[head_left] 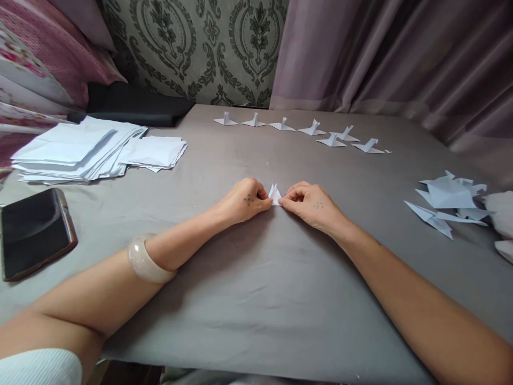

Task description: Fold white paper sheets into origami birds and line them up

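Observation:
A small folded white paper figure (274, 193) with upright points stands at the middle of the table, between my two hands. My left hand (249, 201) pinches its left side between thumb and fingers. On the other side, my right hand (308, 204) is closed on its right edge. The fingertips hide the figure's outer corners. Beyond the hands, several folded paper figures (284, 124) with flat wings and raised middles sit in a row towards the back.
A tall stack of white paper (72, 149) and a smaller pile of paper squares (154, 151) lie at the left. Nearer is a phone (36, 232). Black folded cloth (136, 104) rests behind. Larger folded paper pieces (452, 195) lie at the right, beside pale fabric (500, 214).

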`<state>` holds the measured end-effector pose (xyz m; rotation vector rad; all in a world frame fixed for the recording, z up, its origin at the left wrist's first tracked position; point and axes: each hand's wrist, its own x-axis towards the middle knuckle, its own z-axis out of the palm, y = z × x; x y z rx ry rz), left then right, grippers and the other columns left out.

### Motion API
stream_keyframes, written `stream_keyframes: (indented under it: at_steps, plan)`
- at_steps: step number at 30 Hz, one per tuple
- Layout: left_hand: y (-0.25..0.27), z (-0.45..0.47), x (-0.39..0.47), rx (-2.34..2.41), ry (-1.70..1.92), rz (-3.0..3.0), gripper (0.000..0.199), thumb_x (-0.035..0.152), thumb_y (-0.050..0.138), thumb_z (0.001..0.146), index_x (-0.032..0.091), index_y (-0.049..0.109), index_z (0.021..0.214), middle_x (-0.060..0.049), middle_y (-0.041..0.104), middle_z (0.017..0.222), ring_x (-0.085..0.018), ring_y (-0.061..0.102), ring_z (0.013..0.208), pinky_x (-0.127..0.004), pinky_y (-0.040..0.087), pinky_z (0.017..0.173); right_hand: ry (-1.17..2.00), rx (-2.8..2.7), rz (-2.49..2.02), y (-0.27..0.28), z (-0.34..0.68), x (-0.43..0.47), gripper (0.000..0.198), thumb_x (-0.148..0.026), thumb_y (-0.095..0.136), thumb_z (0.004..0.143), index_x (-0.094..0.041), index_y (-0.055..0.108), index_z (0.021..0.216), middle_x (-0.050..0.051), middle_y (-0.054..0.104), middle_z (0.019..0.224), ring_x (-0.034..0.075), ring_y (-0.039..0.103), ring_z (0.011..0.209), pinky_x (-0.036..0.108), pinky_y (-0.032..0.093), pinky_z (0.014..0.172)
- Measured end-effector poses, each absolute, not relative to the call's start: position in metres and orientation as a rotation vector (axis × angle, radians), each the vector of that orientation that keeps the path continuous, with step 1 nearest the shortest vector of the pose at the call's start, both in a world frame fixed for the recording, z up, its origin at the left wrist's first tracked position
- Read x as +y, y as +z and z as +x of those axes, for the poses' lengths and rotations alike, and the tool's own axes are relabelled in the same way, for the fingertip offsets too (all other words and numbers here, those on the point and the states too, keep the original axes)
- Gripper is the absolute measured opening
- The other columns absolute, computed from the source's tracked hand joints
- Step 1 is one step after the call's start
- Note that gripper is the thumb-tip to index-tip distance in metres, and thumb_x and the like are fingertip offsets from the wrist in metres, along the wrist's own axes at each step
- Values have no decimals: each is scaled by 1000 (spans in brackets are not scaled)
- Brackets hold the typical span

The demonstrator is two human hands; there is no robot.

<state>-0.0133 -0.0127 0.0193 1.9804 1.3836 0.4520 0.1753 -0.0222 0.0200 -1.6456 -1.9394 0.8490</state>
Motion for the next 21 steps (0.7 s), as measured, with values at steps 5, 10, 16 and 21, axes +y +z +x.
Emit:
stream_keyframes:
  at_steps: [5, 10, 16, 21]
  plan:
    - [16, -11, -13, 1397, 520, 2083, 20, 33, 58, 75, 15, 63, 67, -3, 58, 75, -13, 49, 63, -26, 36, 57, 839, -1942, -1655, 21, 175, -23, 22, -38, 63, 71, -19, 63, 60, 3, 63, 94, 12, 52, 67, 29, 41, 64]
    - [18, -9, -18, 1463, 505, 2098, 15, 30, 59, 77, 16, 59, 71, -5, 57, 85, -15, 52, 73, -28, 42, 66, 810, -1955, -1693, 24, 174, -24, 22, -38, 63, 72, -19, 63, 62, 2, 62, 90, 12, 51, 67, 28, 40, 65]
    - [11, -13, -23, 1319, 664, 2251, 6, 21, 52, 84, 17, 56, 88, -3, 56, 88, -16, 52, 81, -29, 44, 71, 731, -1964, -1606, 18, 178, -26, 14, -34, 67, 74, -21, 66, 78, 0, 61, 84, 11, 51, 64, 28, 40, 64]
    - [16, -12, -30, 1228, 488, 2615, 25, 10, 36, 91, 14, 60, 93, -8, 60, 92, -19, 51, 87, -31, 44, 76, 503, -2215, -1291, 11, 178, -37, 17, -22, 50, 91, -22, 67, 93, 3, 63, 99, 14, 57, 82, 27, 42, 70]
